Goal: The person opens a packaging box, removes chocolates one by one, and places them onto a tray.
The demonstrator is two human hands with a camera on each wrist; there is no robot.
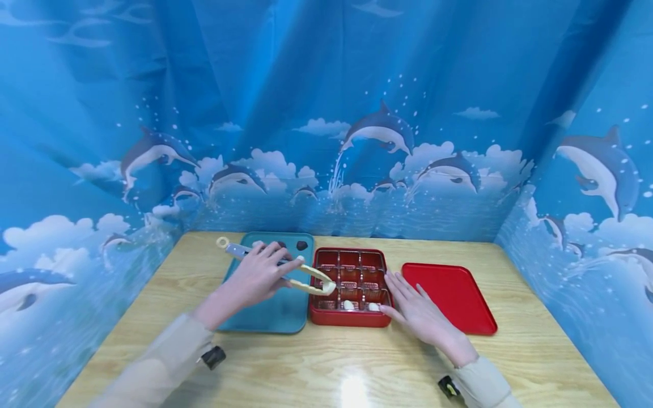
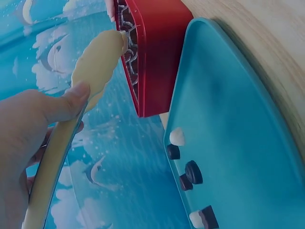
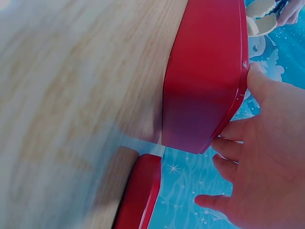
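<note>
My left hand (image 1: 262,272) grips a pair of cream-tipped tongs (image 1: 308,288) with a grey handle. Their tips lean over the left part of a red box (image 1: 352,319) with a clear divided insert (image 1: 349,272). Something whitish shows at the tips; whether it is a held piece I cannot tell. White pieces (image 1: 348,305) sit in front compartments of the box. With fingers extended, my right hand (image 1: 420,311) touches the box's right rim, the thumb at its front right corner. Dark and white pieces (image 2: 193,172) lie on the blue tray (image 2: 228,124) beside the box.
To the right of the box lies a red tray (image 1: 449,297). Everything stands on a light wooden table (image 1: 285,368), with a blue dolphin-print curtain (image 1: 306,141) behind and at both sides.
</note>
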